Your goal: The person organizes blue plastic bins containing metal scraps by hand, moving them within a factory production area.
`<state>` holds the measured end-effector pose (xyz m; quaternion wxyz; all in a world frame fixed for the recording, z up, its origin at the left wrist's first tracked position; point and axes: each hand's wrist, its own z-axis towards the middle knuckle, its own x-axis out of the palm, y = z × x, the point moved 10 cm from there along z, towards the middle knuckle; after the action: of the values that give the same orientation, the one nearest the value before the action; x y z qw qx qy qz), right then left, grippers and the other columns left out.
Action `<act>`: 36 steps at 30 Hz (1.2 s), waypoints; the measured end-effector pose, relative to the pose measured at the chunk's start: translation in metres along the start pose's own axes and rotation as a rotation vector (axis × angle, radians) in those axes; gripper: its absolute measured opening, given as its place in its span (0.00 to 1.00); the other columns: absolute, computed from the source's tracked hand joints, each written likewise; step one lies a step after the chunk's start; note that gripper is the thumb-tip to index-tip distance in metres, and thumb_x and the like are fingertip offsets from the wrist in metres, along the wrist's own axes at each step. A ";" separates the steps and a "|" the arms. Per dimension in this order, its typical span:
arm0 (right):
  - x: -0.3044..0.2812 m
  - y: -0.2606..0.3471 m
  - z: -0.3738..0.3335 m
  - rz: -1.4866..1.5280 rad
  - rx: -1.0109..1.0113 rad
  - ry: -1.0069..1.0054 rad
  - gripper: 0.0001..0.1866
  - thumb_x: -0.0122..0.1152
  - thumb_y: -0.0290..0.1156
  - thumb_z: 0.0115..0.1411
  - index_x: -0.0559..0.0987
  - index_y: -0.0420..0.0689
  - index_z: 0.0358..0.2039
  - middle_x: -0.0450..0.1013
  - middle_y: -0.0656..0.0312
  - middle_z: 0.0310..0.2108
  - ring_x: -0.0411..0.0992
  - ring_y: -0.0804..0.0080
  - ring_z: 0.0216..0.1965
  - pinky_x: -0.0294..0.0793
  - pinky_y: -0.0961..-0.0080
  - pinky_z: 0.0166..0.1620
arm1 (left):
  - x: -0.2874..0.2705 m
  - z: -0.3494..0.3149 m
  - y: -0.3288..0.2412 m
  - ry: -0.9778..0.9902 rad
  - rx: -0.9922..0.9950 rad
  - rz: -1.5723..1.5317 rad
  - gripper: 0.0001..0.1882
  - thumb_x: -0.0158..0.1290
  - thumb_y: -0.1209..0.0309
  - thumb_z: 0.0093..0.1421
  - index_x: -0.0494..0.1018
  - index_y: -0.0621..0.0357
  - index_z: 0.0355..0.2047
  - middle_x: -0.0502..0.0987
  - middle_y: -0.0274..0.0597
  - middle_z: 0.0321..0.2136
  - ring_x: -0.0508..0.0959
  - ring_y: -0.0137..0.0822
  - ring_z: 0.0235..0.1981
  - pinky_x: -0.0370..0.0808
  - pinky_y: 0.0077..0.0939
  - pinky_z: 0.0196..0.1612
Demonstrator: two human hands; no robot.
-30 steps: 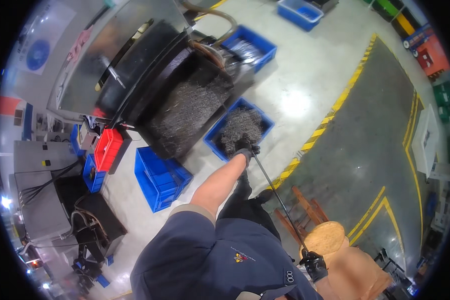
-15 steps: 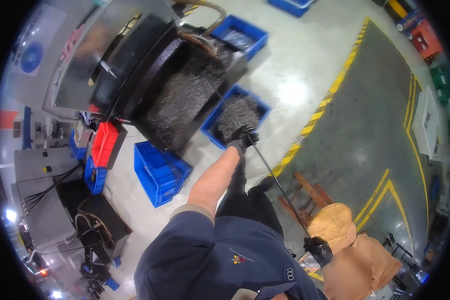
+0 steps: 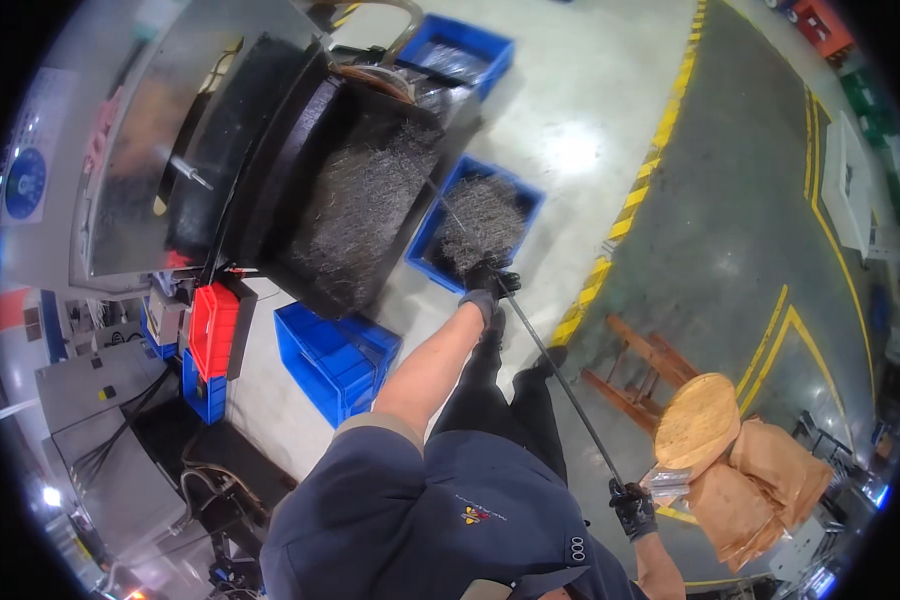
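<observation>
A long thin metal rod (image 3: 562,378) runs slantwise across my front, gripped by both black-gloved hands. My left hand (image 3: 491,281) is closed around its middle, just over the near edge of a blue bin (image 3: 433,274). Farther back and lower, my right hand (image 3: 632,508) wraps the rod's near end. Tangled grey metal shavings (image 3: 482,222) fill much of the bin. The rod passes over them toward a black machine trough (image 3: 270,222), which also holds shavings (image 3: 365,205). The shape of the rod's far tip cannot be made out among the shavings.
Blue crates (image 3: 335,362) stand on the floor to the left, beside a red bin (image 3: 213,330). Another blue bin (image 3: 460,55) sits beyond the trough. At right are a round-topped wooden stool (image 3: 698,420), brown paper (image 3: 760,490) and a striped floor line (image 3: 638,212).
My right hand has drawn back toward my body, away from the stool, still on the rod. My left hand keeps its grip near the bin. The whole view has shifted slightly.
</observation>
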<state>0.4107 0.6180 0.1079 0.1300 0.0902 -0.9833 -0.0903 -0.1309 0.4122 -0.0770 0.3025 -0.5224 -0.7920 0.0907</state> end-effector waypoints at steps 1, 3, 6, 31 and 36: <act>-0.004 -0.006 0.000 0.000 0.000 0.009 0.05 0.48 0.26 0.51 0.67 0.39 0.22 0.69 0.44 0.35 0.67 0.52 0.45 0.69 0.69 0.31 | 0.001 -0.010 -0.008 0.001 0.009 0.001 0.22 0.35 0.55 0.61 0.66 0.62 0.41 0.73 0.57 0.23 0.75 0.51 0.15 0.76 0.45 0.19; -0.026 -0.018 0.008 0.018 -0.001 0.012 0.05 0.48 0.27 0.52 0.67 0.39 0.22 0.68 0.44 0.35 0.66 0.51 0.45 0.69 0.67 0.32 | -0.005 -0.020 -0.009 -0.094 -0.016 -0.023 0.22 0.34 0.55 0.62 0.66 0.62 0.41 0.72 0.57 0.24 0.75 0.51 0.14 0.75 0.45 0.16; -0.040 -0.035 0.018 -0.119 -0.010 0.111 0.09 0.50 0.31 0.54 0.74 0.38 0.26 0.71 0.44 0.35 0.66 0.50 0.44 0.71 0.67 0.35 | -0.011 -0.023 -0.011 -0.076 0.051 0.072 0.22 0.34 0.55 0.62 0.65 0.62 0.42 0.72 0.55 0.25 0.75 0.51 0.14 0.75 0.43 0.15; -0.178 -0.085 -0.017 -2.333 -0.779 0.070 0.19 0.54 0.33 0.49 0.74 0.54 0.44 0.73 0.61 0.25 0.71 0.64 0.29 0.69 0.64 0.31 | -0.024 -0.150 0.094 0.011 -0.145 0.139 0.22 0.40 0.56 0.60 0.66 0.67 0.34 0.71 0.56 0.16 0.72 0.46 0.13 0.71 0.37 0.17; -0.094 -0.066 0.004 -1.579 -0.730 0.104 0.11 0.54 0.32 0.47 0.78 0.52 0.34 0.72 0.58 0.22 0.71 0.61 0.26 0.69 0.65 0.30 | -0.035 -0.094 0.034 -0.064 0.061 0.096 0.21 0.38 0.54 0.60 0.65 0.62 0.37 0.73 0.54 0.26 0.74 0.46 0.15 0.73 0.37 0.16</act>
<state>0.5087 0.5737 0.0688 0.0950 0.7024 -0.5355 -0.4592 -0.0414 0.3804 -0.0309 0.2880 -0.5470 -0.7724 0.1459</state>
